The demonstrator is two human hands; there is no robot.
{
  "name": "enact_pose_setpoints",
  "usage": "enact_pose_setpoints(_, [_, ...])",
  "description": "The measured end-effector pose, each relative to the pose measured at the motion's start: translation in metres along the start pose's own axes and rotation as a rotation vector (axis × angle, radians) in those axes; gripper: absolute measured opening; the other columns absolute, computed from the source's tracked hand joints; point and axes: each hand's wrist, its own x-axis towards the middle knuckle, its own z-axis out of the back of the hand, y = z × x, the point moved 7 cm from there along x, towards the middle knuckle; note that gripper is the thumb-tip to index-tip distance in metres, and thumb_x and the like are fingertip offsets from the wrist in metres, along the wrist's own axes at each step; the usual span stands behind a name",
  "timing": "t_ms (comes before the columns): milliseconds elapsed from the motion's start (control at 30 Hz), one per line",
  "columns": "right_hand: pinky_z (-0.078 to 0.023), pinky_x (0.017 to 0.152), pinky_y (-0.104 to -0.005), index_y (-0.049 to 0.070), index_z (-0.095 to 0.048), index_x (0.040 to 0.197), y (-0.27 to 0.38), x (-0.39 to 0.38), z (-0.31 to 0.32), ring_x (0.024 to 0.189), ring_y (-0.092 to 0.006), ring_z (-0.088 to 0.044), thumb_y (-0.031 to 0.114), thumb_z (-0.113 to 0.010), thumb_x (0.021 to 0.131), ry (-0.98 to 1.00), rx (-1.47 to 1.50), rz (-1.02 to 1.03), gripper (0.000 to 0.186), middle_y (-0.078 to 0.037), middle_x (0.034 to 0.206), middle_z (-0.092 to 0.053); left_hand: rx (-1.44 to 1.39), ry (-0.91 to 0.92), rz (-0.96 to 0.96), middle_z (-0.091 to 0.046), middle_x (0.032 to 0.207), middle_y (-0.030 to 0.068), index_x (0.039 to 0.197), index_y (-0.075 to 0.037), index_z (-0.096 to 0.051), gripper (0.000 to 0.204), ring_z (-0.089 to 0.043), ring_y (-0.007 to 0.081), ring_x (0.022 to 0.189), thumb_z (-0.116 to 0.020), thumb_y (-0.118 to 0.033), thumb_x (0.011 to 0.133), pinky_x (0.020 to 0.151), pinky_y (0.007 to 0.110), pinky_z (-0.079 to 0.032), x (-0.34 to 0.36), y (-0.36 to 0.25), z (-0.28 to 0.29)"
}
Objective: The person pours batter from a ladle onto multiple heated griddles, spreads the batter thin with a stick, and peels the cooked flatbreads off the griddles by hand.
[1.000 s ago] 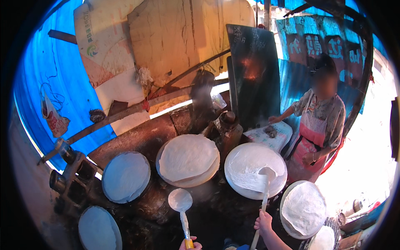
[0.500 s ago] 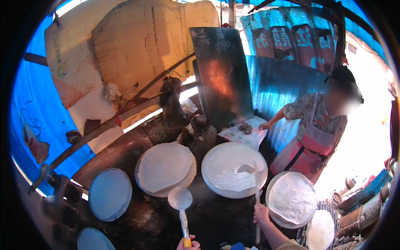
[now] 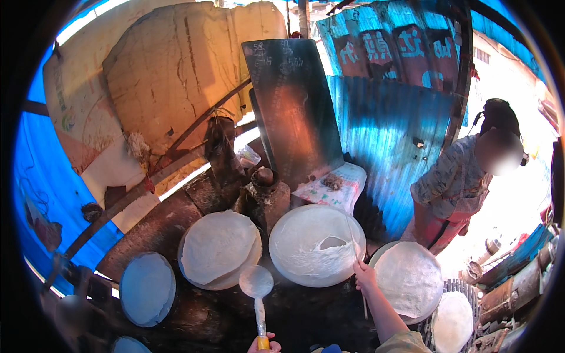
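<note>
At the lower edge my left hand (image 3: 265,345) is closed round the yellow handle of a ladle (image 3: 256,281). The ladle's round bowl and shank are coated in white batter, and it hangs just in front of two round griddles. My right hand (image 3: 365,276) grips a thin stick (image 3: 355,244) by its middle. The stick's upper part lies over the right edge of a large round griddle (image 3: 282,276), and its lower end sticks out below my fist. White batter (image 3: 300,241) covers this griddle, with a dark, leaf-shaped gap in its right half.
Other rounds of white batter or dough lie to the left (image 3: 218,241), far left (image 3: 148,288) and right (image 3: 408,279). Another white round (image 3: 453,322) rests on a rack. A person (image 3: 456,182) stands at right. Behind are a soot-dark pot (image 3: 265,188) and a dark upright panel (image 3: 294,106).
My right hand has moved up and forward with the stick, toward the griddle's edge. The person has drawn an arm back from the cloth-covered surface and shifted right. My left hand stays low.
</note>
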Motion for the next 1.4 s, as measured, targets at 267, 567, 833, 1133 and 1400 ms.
enact_pose_setpoints(267, [-0.032, 0.033, -0.0254, 0.019, -0.049, 0.124, -0.042, -0.087, -0.088, 0.037, -0.0093, -0.036, 0.023, -0.049, 0.089, -0.159, 0.635, -0.083, 0.036, 0.003, 0.048, -0.033, -0.032, 0.103, 0.171, -0.042, 0.079, 0.0042, 0.119, -0.012, -0.042, 0.041, -0.033, 0.0041, 0.051, -0.044, 0.007, 0.082, 0.04, 0.014, -0.029, 0.007, 0.018, -0.002])
enact_pose_setpoints(567, [-0.028, 0.031, -0.024, 0.011, -0.052, 0.094, 0.004, -0.039, -0.043, 0.036, -0.0084, -0.034, 0.019, -0.052, 0.087, -0.015, 0.736, -0.13, 0.011, 0.003, 0.051, -0.035, 0.006, 0.231, 0.106, -0.043, 0.079, 0.0047, 0.12, -0.012, -0.039, 0.043, -0.035, 0.0046, 0.05, -0.049, 0.003, 0.081, 0.041, 0.015, -0.03, 0.008, 0.017, -0.006])
enact_pose_setpoints(833, [-0.028, 0.032, -0.0237, 0.008, -0.053, 0.094, 0.017, -0.044, -0.067, 0.036, -0.0098, -0.034, 0.016, -0.055, 0.086, 0.234, 0.564, -0.226, 0.012, 0.002, 0.051, -0.037, 0.099, 0.124, 0.111, -0.044, 0.08, 0.0049, 0.12, -0.013, -0.039, 0.044, -0.036, 0.0047, 0.05, -0.052, 0.003, 0.08, 0.039, 0.015, -0.031, 0.016, 0.013, -0.017])
enact_pose_setpoints(1133, [-0.027, 0.033, -0.0217, 0.005, -0.058, 0.092, -0.007, -0.102, -0.011, 0.037, -0.0068, -0.038, 0.017, -0.053, 0.088, 0.53, 0.522, -0.296, 0.013, 0.006, 0.052, -0.042, 0.406, 0.213, 0.18, -0.043, 0.072, 0.0035, 0.116, -0.006, -0.033, 0.051, -0.039, 0.0066, 0.049, -0.06, -0.002, 0.074, 0.043, 0.018, -0.036, 0.077, -0.02, -0.074])
enact_pose_setpoints(1400, [-0.044, 0.058, -0.0223, 0.002, -0.059, 0.1, -0.084, -0.096, -0.066, 0.067, -0.0101, -0.053, 0.016, -0.058, 0.084, 0.012, 0.673, 0.134, 0.021, -0.003, 0.079, -0.058, 0.718, -0.239, -0.085, -0.046, 0.077, 0.0045, 0.111, -0.006, -0.035, 0.04, -0.048, 0.01, 0.056, -0.058, -0.008, 0.079, 0.046, 0.024, -0.043, 0.2, 0.076, -0.067])
